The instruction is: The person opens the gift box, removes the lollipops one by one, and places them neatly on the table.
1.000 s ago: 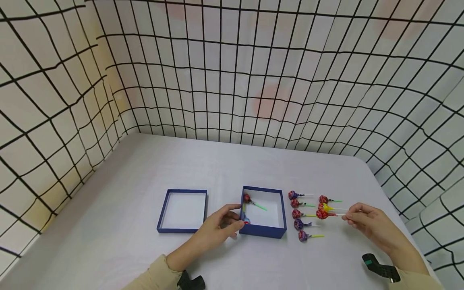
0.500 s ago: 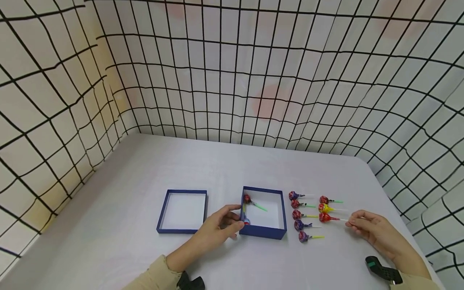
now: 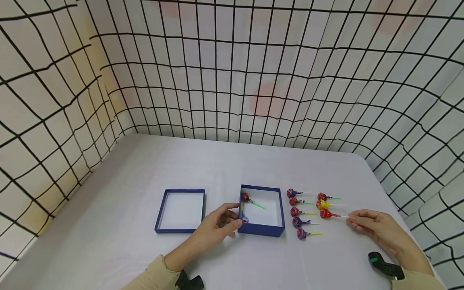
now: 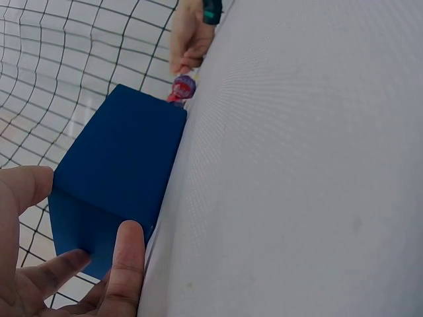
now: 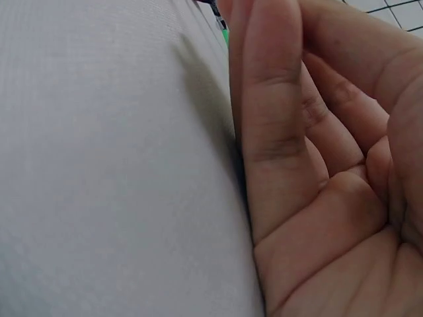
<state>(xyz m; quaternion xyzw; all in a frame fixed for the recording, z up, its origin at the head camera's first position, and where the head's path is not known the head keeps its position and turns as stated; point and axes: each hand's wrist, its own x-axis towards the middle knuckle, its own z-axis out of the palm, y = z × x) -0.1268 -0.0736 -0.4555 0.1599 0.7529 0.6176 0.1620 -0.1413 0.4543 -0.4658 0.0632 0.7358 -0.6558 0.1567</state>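
Observation:
My right hand (image 3: 378, 230) pinches the white stick of a red lollipop (image 3: 325, 214) between thumb and fingertips, low over the white table. Just behind it are a yellow-wrapped lollipop (image 3: 322, 204) and a dark red lollipop (image 3: 321, 196) with a green stick. My left hand (image 3: 217, 223) holds the left end of a blue box (image 3: 261, 230), its fingertips on the walls, as the left wrist view (image 4: 119, 165) also shows. Inside the box are a dark red lollipop (image 3: 245, 197) and, along the left wall, a partly hidden lollipop (image 3: 245, 220). The right wrist view hides the held lollipop behind my fingers.
A column of several lollipops (image 3: 296, 222) lies between the box and the held one, sticks pointing right. A shallow blue-rimmed box lid (image 3: 177, 231), white inside, rests left of my left hand. Black grid netting (image 3: 232, 80) encloses the table's back and sides.
The red lollipop and my right hand shifted slightly right and down, away from the yellow lollipop, then stayed nearly still. My left hand keeps its place on the box. The head view shifted slightly.

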